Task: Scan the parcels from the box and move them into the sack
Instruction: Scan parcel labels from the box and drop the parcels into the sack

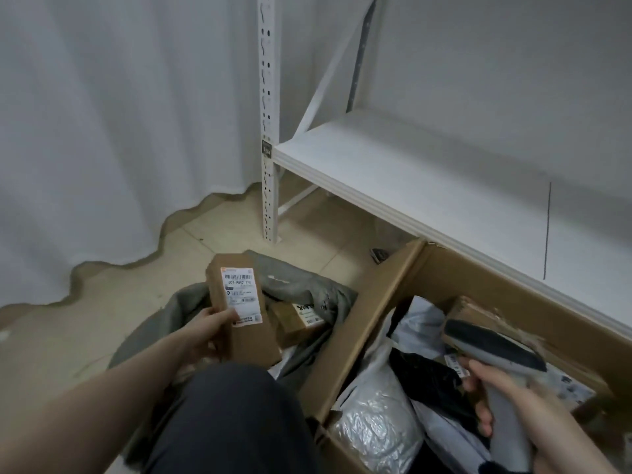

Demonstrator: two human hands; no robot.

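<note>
Left hand (208, 331) reaches forward, thumb and curled fingers gripping the lower end of a brown cardboard parcel (239, 302) over the grey fabric sack (301, 285); long axis runs away from the person, white barcode label up. Right hand (492, 395) wraps fingers round a grey barcode scanner (492, 347), head aimed left, above the cardboard box (376, 319) of crinkly poly mailers.

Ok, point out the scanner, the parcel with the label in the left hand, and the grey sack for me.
scanner (492, 345): head view, on its dark top face.
labelled parcel (239, 295): head view, on the white shipping label.
grey sack (290, 278): head view, on the cloth beyond the parcel.
</note>
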